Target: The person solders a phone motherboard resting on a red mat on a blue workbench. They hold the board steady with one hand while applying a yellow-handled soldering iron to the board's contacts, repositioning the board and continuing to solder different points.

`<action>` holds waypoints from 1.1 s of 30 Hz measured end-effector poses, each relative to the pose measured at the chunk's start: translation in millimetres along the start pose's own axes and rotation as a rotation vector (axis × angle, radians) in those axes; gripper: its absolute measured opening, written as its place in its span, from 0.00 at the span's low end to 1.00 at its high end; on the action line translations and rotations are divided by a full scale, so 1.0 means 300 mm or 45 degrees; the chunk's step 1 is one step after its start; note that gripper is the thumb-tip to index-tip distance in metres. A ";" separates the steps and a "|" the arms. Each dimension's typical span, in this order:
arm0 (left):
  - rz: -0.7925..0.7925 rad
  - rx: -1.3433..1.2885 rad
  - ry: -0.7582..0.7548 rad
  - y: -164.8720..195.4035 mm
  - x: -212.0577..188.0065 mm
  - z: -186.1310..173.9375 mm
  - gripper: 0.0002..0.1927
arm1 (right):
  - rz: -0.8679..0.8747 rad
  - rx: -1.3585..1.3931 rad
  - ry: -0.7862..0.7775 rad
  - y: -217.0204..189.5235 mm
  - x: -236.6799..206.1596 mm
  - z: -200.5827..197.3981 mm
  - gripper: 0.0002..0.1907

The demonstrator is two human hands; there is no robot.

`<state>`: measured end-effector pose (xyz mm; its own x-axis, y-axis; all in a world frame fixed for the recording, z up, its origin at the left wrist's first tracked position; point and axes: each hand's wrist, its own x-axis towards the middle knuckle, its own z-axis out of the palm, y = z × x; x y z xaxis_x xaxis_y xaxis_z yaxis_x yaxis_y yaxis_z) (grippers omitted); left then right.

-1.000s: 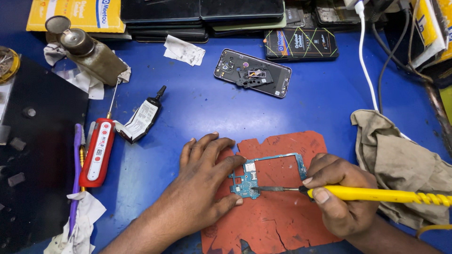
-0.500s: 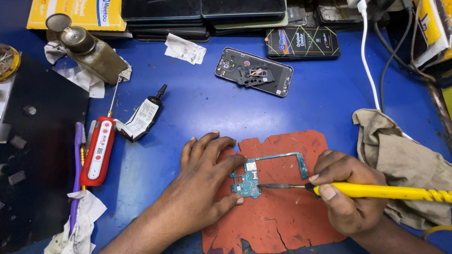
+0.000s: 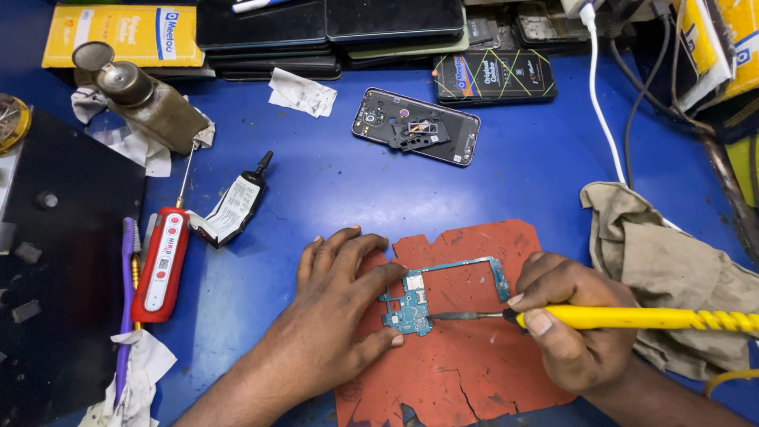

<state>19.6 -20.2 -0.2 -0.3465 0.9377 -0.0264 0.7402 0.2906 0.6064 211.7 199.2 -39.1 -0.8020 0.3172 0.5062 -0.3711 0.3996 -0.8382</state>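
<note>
While the left hand [image 3: 340,308] lies palm-down with its fingers spread, the forearm coming in from the lower edge of the view, its index fingertip and thumb press against the left side of a small teal phone circuit board [image 3: 419,304], pinning it flat rather than gripping it; the hand is unclenched. The right hand [image 3: 573,332] enters from the lower right, curled tight around the yellow handle of a soldering iron [image 3: 632,318], thumb on top near the front of the handle, fingers wrapped beneath. The iron lies almost level, pointing left, and its dark metal tip meets the lower part of the board just beside the left thumb.

The board rests on a worn red-orange work mat [image 3: 466,364] (cracked and ragged along its near edge) that lies on the blue bench top [image 3: 356,190]. It sits between the two hands, touching the left and reached by the iron held in the right. A crumpled tan cloth [image 3: 680,261] lies just behind the right hand. Well apart, farther up the bench, an opened phone body [image 3: 415,126] lies face-down, and a red-handled tool [image 3: 162,265] lies off to the left
</note>
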 end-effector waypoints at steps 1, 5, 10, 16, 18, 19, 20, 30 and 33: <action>-0.005 0.000 -0.007 0.000 0.001 0.001 0.35 | 0.015 -0.010 -0.002 0.000 -0.002 0.000 0.05; 0.004 0.009 -0.004 0.000 0.002 -0.001 0.35 | 0.012 -0.015 0.011 0.000 -0.002 -0.001 0.05; -0.010 0.022 -0.022 -0.005 0.003 0.006 0.36 | 0.005 -0.012 -0.013 0.001 -0.001 0.000 0.05; 0.121 -0.001 0.088 -0.015 0.000 0.016 0.35 | 0.006 0.003 -0.041 -0.002 0.000 -0.003 0.04; 0.036 0.011 0.022 -0.014 -0.002 0.014 0.35 | -0.035 0.020 -0.012 0.000 0.001 0.001 0.05; -0.007 0.015 -0.011 -0.012 -0.004 0.013 0.36 | -0.022 0.013 -0.022 -0.001 0.001 0.002 0.04; 0.000 0.013 -0.004 -0.009 -0.004 0.012 0.36 | -0.008 0.007 -0.032 -0.001 0.002 0.002 0.04; 0.014 0.028 -0.003 -0.003 0.004 0.005 0.36 | -0.034 -0.020 -0.030 0.000 0.002 -0.001 0.04; 0.004 0.020 -0.006 -0.007 0.000 0.009 0.36 | -0.018 -0.004 -0.033 0.004 0.001 -0.002 0.04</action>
<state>19.7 -20.3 -3.6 -0.3417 0.9394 -0.0283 0.7502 0.2908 0.5939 211.3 200.1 -39.8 -0.8088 0.2889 0.5122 -0.3807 0.4066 -0.8305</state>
